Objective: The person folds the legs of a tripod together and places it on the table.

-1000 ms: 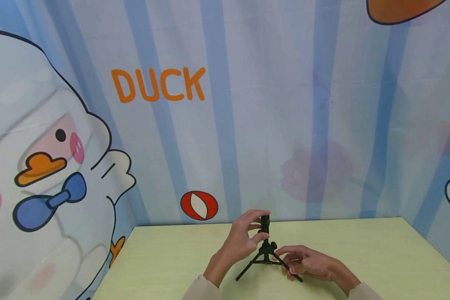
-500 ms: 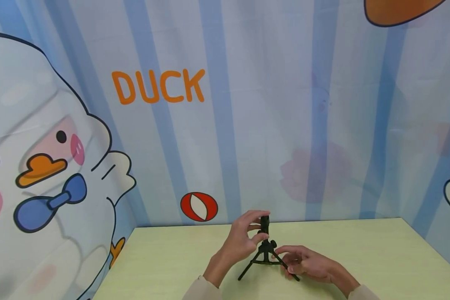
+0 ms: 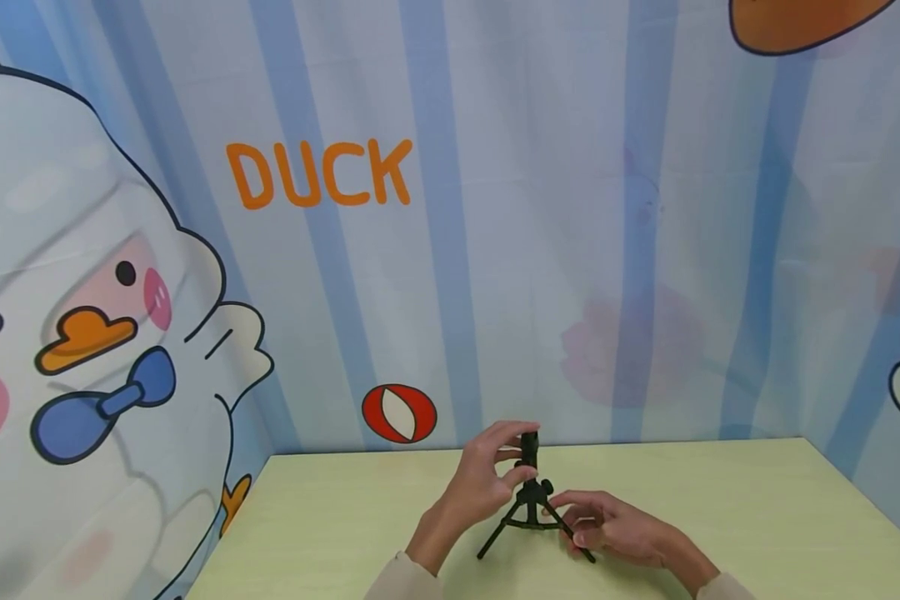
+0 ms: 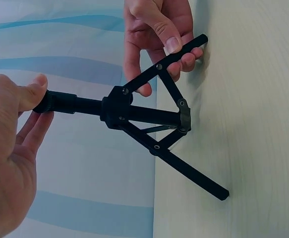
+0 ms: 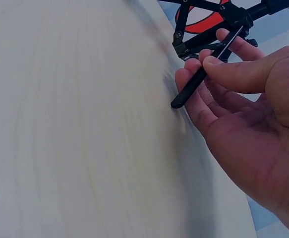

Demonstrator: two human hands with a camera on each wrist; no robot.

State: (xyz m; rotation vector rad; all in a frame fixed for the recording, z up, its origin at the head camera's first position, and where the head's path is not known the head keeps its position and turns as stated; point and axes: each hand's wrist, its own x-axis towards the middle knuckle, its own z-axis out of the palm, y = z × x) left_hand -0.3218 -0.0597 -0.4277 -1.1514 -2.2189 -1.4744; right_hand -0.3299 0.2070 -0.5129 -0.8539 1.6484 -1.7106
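Note:
A small black tripod [image 3: 531, 493] stands upright on the table, its legs partly spread and joined by braces to the centre post. My left hand [image 3: 483, 478] grips the top of the post between thumb and fingers; the left wrist view shows that hand [image 4: 10, 144] at the tripod's knurled upper end. On the other side, my right hand [image 3: 621, 527] pinches one leg. In the right wrist view the thumb of this hand [image 5: 263, 104] presses on that leg [image 5: 199, 79] with fingers behind it. Another leg [image 4: 199, 177] reaches down free of both hands.
The pale yellow table [image 3: 330, 517] runs back to a hanging cloth [image 3: 525, 250] with blue stripes and cartoon prints. A large printed duck [image 3: 60, 250] covers the cloth at the left.
The tripod's legs have drawn slightly inward, so their feet stand closer together. The right hand has followed its leg a little; the left hand keeps its place on the post.

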